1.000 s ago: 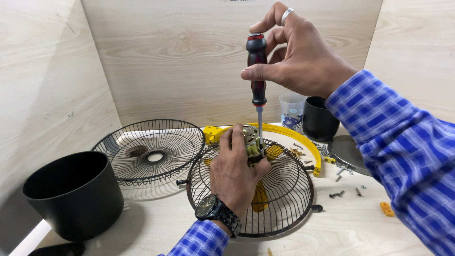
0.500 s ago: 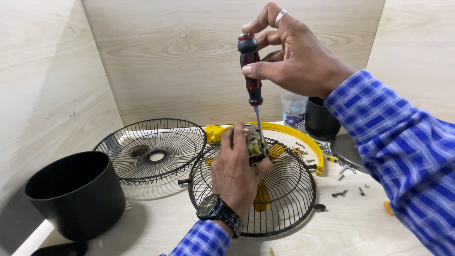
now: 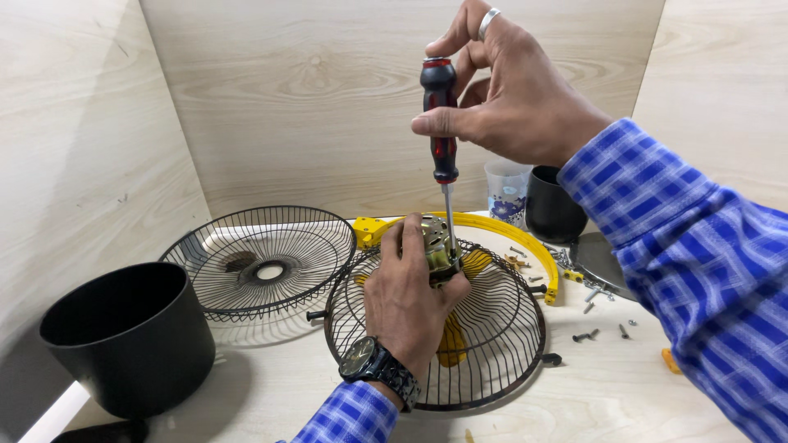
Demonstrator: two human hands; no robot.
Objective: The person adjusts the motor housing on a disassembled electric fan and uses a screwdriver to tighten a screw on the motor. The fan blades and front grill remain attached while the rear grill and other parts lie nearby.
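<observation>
Left hand (image 3: 406,295) clamped round brass-coloured fan motor (image 3: 439,246); right hand (image 3: 509,98) gripped red-and-black screwdriver (image 3: 441,123) upright over it.

Sat at centre on black wire grille (image 3: 492,344), yellow blade (image 3: 451,340) beneath. Second grille (image 3: 263,258) at nine o'clock, black bucket (image 3: 123,336) at eight, printed clear cup (image 3: 505,193) and dark cup (image 3: 554,205) at one, loose screws (image 3: 587,335) at three.

To my left a big black bucket (image 3: 123,332) stands on the pale wooden surface (image 3: 271,385). Just beyond it lies a loose wire grille (image 3: 263,258). At the back right, a clear plastic cup (image 3: 506,190) stands beside a small black pot (image 3: 554,205), with loose screws (image 3: 587,335) scattered nearby.
</observation>
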